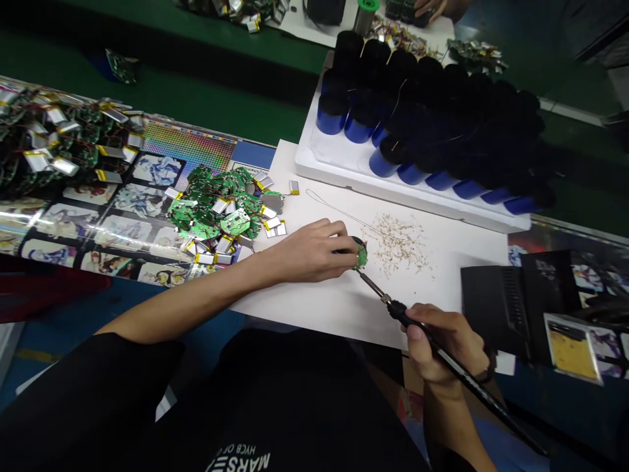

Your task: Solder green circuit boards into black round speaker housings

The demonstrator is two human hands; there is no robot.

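Observation:
In my right hand [445, 341] is a soldering iron [396, 308], its black grip between thumb and fingers and its metal tip pointing up and left. The tip meets the lower edge of a small round green circuit board [362, 255]; whether it touches cannot be made out. My left hand [319, 252] is closed around the board's left side, covering part of it and of something dark beneath. A pile of green circuit boards [216, 203] with small silver batteries [272, 224] lies left of my left hand. Pale scraps [400, 242] are scattered right of the board.
Behind the white work sheet [319, 308] stands a white foam tray [334, 167] of blue-and-black cylinders [383, 157]. More boards with batteries [59, 137] are heaped at far left. A black box [494, 301] and a yellow sponge [570, 351] lie at right. Another person's hand [432, 10] shows at top.

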